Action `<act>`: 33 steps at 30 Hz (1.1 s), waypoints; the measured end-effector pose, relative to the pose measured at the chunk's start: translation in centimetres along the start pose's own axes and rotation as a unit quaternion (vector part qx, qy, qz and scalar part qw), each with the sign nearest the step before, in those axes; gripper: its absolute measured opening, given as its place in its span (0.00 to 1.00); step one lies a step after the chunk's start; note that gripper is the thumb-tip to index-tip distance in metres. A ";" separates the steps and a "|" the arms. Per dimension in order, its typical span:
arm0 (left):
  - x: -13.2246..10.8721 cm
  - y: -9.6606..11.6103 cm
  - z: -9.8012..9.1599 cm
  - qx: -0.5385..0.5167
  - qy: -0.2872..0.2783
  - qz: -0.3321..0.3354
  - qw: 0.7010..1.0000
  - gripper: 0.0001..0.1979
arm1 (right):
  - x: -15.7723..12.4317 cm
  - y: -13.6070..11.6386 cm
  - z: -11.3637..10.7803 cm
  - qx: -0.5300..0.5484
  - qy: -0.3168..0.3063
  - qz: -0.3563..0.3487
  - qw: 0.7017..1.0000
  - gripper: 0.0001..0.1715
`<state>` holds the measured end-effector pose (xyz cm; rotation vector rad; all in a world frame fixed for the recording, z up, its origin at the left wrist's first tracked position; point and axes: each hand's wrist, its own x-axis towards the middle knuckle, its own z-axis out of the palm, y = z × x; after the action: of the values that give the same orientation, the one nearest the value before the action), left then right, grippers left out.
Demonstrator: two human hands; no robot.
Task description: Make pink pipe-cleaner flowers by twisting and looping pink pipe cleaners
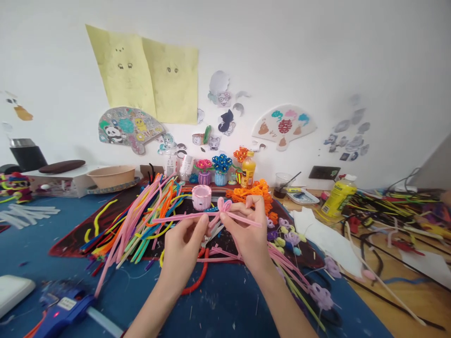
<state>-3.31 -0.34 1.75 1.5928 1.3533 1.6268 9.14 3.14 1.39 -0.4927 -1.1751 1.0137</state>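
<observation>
Between my two hands is a pink pipe cleaner [179, 217], bent into small petal-like loops near its middle, with straight ends sticking out to both sides. My left hand [183, 246] pinches the strand left of the loops. My right hand [248, 234] grips just under the loops, thumb pressed against fingers. Below and behind the hands lie scissors with red handles [201, 277], partly covered by my left hand. A small pink pot [201, 197] stands just beyond the loops. More pink pipe cleaners [225, 256] lie beneath my right hand.
A pile of coloured pipe cleaners [141, 220] spreads to the left. A blue glue gun [66, 310] lies at the front left. Behind are flower pots [221, 177], an orange drink bottle [248, 169] and orange loops [260, 195]. A yellow bottle [338, 197] stands right.
</observation>
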 end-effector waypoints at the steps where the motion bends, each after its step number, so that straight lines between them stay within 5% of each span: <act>1: 0.0 0.1 0.1 -0.090 -0.031 -0.080 0.992 0.15 | 0.0 0.0 -0.1 -0.007 -0.005 -0.012 1.000 0.25; 4: 0.2 0.4 0.2 -0.308 -0.102 -0.247 0.913 0.15 | -0.1 0.1 -0.1 -0.018 -0.028 -0.035 0.999 0.24; 7: 0.3 0.5 0.3 -0.415 -0.104 -0.315 0.847 0.14 | -0.3 0.3 0.0 -0.047 -0.045 -0.041 0.997 0.23; 9: 0.2 0.5 0.5 -0.429 -0.091 -0.314 0.842 0.14 | -0.4 0.3 0.0 -0.069 -0.047 -0.044 0.996 0.22; 11: 0.0 0.4 0.7 -0.403 -0.081 -0.284 0.867 0.13 | -0.5 0.2 0.0 -0.071 -0.044 -0.044 0.996 0.22; 15: -0.4 0.0 0.7 -0.177 -0.040 -0.070 0.981 0.08 | -0.4 0.0 0.2 -0.026 -0.030 -0.027 0.999 0.24; 17: -0.4 -0.3 0.4 0.023 -0.003 0.124 0.992 0.05 | -0.3 0.0 0.3 -0.005 -0.019 -0.011 1.000 0.26; 20: 0.0 -0.8 -0.3 0.264 0.004 0.405 0.876 0.09 | -0.2 0.0 0.5 0.017 -0.010 0.022 1.000 0.28; 22: 0.2 -0.9 -0.5 0.345 -0.007 0.475 0.809 0.13 | -0.2 0.1 0.5 0.019 -0.003 0.034 0.999 0.28; 23: 0.3 -0.9 -0.6 0.355 -0.006 0.474 0.806 0.14 | -0.2 0.1 0.5 0.014 0.000 0.036 0.999 0.27; 25: 0.2 -0.8 -0.4 0.311 0.003 0.394 0.865 0.13 | -0.1 0.2 0.4 -0.002 0.001 0.027 1.000 0.27; 28: 0.1 -0.3 0.0 0.089 -0.011 0.091 0.992 0.12 | 0.1 0.1 0.1 -0.007 -0.016 0.008 1.000 0.26; 30: 0.0 0.2 0.1 -0.119 -0.078 -0.099 0.985 0.17 | 0.2 0.0 -0.1 0.007 -0.031 0.002 0.999 0.26; 33: -0.1 0.7 0.1 -0.359 -0.163 -0.260 0.881 0.15 | 0.4 -0.1 -0.3 0.044 -0.046 0.004 0.998 0.27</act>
<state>-2.98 -0.61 2.30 0.8932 0.7567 1.2317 9.51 3.48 1.52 -0.3848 -1.2050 1.0997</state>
